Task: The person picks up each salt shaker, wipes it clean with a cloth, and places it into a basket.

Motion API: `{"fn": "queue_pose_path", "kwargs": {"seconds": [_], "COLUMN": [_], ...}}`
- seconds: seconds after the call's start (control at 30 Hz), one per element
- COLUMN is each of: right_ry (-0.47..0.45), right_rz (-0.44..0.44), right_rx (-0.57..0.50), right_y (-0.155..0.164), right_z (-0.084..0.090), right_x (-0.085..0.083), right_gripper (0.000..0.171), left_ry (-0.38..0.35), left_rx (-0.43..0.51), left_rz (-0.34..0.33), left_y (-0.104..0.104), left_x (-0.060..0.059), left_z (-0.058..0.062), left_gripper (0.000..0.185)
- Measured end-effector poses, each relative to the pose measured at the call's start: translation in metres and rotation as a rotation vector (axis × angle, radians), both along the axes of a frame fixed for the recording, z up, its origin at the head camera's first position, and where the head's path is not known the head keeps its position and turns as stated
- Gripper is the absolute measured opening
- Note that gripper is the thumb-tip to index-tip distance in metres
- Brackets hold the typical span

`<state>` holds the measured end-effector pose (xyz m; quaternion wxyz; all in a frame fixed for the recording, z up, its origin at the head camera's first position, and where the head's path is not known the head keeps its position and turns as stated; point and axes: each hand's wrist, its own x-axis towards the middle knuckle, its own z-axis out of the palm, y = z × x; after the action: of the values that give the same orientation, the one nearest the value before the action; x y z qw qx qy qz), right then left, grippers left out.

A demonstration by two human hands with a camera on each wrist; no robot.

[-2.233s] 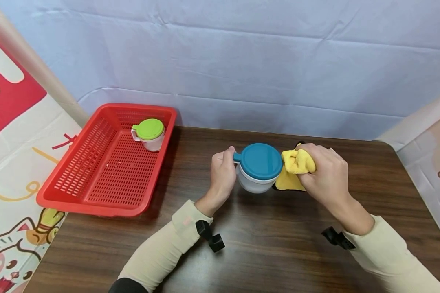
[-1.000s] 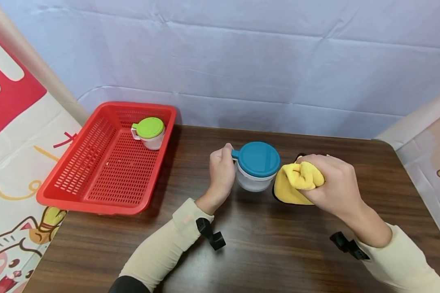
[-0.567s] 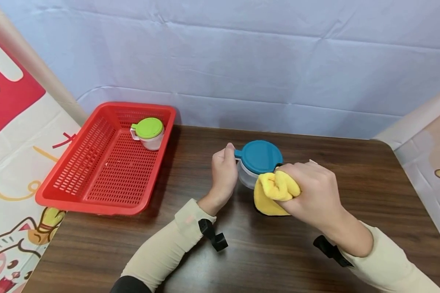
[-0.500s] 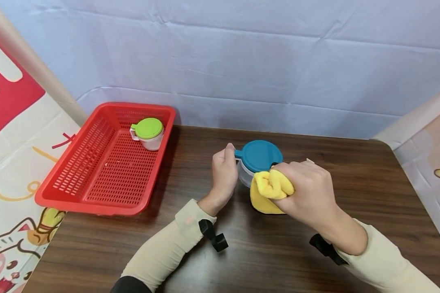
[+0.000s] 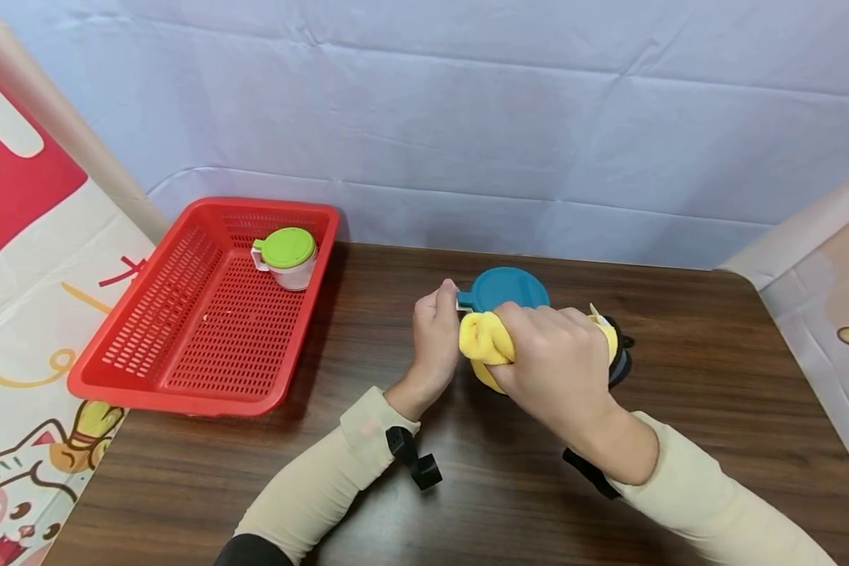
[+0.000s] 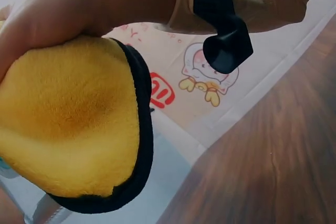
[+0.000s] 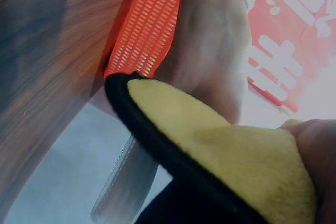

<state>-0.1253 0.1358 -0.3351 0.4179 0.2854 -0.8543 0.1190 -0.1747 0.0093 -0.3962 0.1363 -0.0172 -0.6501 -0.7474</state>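
Head view shows the left hand (image 5: pixel 435 338) pinching the handle of the teal-lidded cup (image 5: pixel 502 289), which stands on the desk (image 5: pixel 523 487); that grip likely steadies it. Just beside that hand, the right hand (image 5: pixel 548 365) bunches a yellow cloth (image 5: pixel 483 339) and presses it against the cup's near side, fingers curled round the fabric so a thick pad meets the wall. Well apart, beyond the left hand, a red basket (image 5: pixel 123 377) holds a green-lidded cup (image 5: pixel 286 255).
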Motion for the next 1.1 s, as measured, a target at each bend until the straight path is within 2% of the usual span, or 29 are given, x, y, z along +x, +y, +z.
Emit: {"fn": "queue_pose_path", "kwargs": {"seconds": [0.2,0.3,0.57,0.9,1.1], "right_ry": [0.019,0.022,0.009,-0.010,-0.024], "right_rz": [-0.068,-0.079,-0.085,-0.040,-0.002], "right_rx": [0.077,0.083,0.092,0.087,0.070], "right_y": [-0.003,-0.004,-0.003,0.007,0.016], "right_z": [-0.003,-0.004,-0.007,-0.008,-0.009], "right_x": [-0.001,-0.003,-0.005,-0.004,-0.006], "right_gripper": [0.014,0.013,0.019,0.011,0.018], "left_ry": [0.004,0.022,0.006,-0.074,-0.092], "left_rx": [0.005,0.009,0.019,0.026,0.029], "left_rz": [-0.034,-0.040,-0.014,0.021,0.044], "left_y": [0.000,0.000,0.001,0.001,0.000], "left_x": [0.000,0.000,-0.001,-0.002,-0.005], "left_z": [-0.004,-0.005,-0.006,-0.005,-0.004], "left_gripper": [0.053,0.054,0.056,0.055,0.056]}}
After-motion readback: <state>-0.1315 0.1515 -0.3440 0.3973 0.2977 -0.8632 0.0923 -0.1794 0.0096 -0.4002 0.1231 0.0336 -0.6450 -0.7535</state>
